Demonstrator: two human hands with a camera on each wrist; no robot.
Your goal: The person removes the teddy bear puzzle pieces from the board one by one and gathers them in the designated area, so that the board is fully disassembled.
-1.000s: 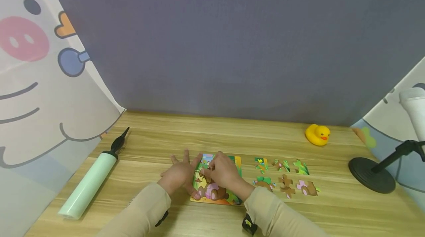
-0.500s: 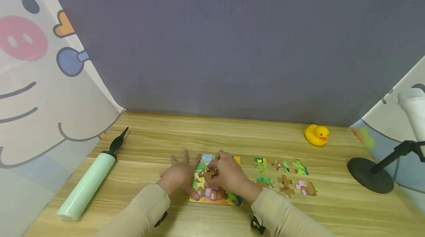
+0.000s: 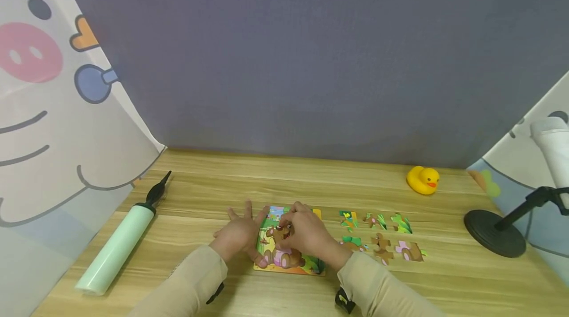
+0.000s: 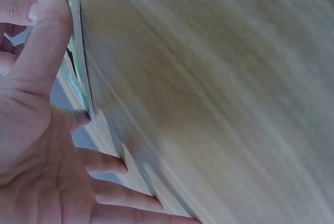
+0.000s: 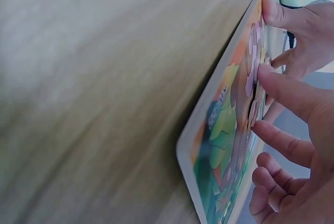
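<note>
A jigsaw board (image 3: 295, 269) with a bear picture lies on the table in front of me. My left hand (image 3: 239, 234) is spread at its left side, the thumb (image 4: 44, 41) on the board's near left edge and the other fingers reaching onto the wood. Over the board's middle, my right hand (image 3: 306, 232) pinches a brown bear-head puzzle piece (image 3: 278, 233) between thumb and forefinger. In the right wrist view both fingertips touch the picture surface, the other fingers curled above it. The right hand hides the board's upper right part in the head view.
Several loose puzzle pieces (image 3: 413, 252) lie in two rows right of the board. A yellow rubber duck (image 3: 423, 180) sits at the back right. A black stand (image 3: 494, 233) is at the right edge, a pale green hand pump (image 3: 116, 250) at the left.
My right hand has shifted slightly right, and the bear-head piece has settled flatter against the board, showing more of the face. The left hand stays put.
</note>
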